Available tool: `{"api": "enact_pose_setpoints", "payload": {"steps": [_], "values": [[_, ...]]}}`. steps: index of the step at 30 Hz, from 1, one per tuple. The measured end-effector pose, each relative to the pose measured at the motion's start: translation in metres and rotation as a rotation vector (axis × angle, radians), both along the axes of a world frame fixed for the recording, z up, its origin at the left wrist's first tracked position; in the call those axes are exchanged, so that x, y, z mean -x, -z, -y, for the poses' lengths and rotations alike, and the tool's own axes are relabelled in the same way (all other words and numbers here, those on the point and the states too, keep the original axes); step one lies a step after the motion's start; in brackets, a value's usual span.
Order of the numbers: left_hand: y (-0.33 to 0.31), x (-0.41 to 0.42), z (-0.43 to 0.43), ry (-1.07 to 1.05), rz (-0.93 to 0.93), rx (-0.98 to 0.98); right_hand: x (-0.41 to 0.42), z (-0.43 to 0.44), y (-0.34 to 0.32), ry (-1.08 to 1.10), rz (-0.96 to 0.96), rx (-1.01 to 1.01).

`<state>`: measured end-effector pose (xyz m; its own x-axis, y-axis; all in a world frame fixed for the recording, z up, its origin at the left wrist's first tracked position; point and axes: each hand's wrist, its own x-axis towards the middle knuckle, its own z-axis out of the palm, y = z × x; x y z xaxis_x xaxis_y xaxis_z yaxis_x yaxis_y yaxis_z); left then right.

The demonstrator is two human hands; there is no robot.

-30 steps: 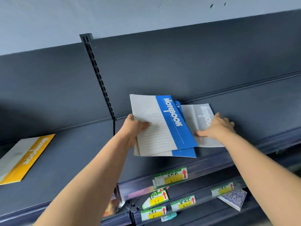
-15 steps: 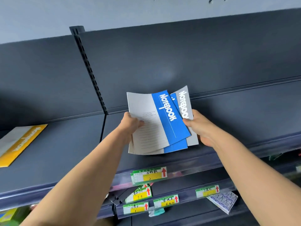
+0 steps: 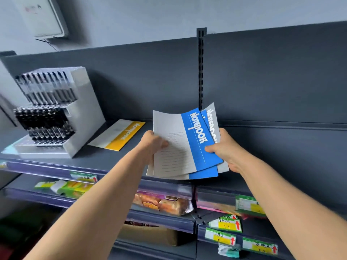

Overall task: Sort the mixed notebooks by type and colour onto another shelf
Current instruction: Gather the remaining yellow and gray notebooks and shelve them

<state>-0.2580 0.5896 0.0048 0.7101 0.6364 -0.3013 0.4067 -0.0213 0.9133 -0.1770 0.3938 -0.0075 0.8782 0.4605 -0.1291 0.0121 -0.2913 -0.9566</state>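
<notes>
— Now off the shelf [image 3: 262, 166], then: grey notebook [image 3: 213, 117], flat on the boards a second ago, tucked behind the blue notebooks [image 3: 197, 136] and held up in the air with them.

— Held how?

— Left hand [image 3: 153, 142] at the left edge, thumb pressed onto the lined cover, other fingers hidden behind. Right hand [image 3: 224, 149] at the right edge, thumb pinching down on the blue band, fingers curled round the back of the grey one. Fanned, slightly bowed, clear of the shelf.

— Meaning for the sort?

— Probably a gathering step finished. Blue and grey together in one fan, so not yet separated by colour. Looks swung leftward too, towards the yellow notebook [image 3: 122, 135] lying flat at the far left.

— Anything in the way?

— Pen display [image 3: 56, 113] just left of the yellow one, taking up that end. Slotted upright [image 3: 201, 68] straight behind the fan, dividing the bays. Open boards to the right. Below, near the front, snack packets [image 3: 163, 202] and price tags [image 3: 223, 225], well apart from the fan. Likely risk: loose covers sliding out of the fan.
</notes>
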Motion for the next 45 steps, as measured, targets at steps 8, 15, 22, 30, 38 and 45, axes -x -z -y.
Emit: {"api": "enact_pose_setpoints", "payload": {"steps": [8,15,22,30,38,45], "values": [[0.029,0.028,-0.104,0.094,-0.494,-0.922,0.020,-0.066,0.004,0.074,0.026,0.015],[0.027,0.027,-0.139,0.128,-0.341,-1.104,0.026,-0.077,0.010,0.198,-0.039,-0.015],[0.026,0.015,-0.162,0.076,-0.515,-0.797,0.037,-0.087,0.006,0.243,-0.032,-0.033],[-0.018,0.002,-0.126,0.142,0.017,-0.747,0.054,-0.057,-0.003,0.367,-0.046,-0.160],[-0.048,-0.022,0.013,0.457,0.347,-0.309,0.098,0.069,-0.032,0.684,0.088,-0.313],[-0.034,-0.008,0.186,0.797,0.354,-0.163,0.199,0.207,-0.021,1.040,0.088,-0.344]]}}
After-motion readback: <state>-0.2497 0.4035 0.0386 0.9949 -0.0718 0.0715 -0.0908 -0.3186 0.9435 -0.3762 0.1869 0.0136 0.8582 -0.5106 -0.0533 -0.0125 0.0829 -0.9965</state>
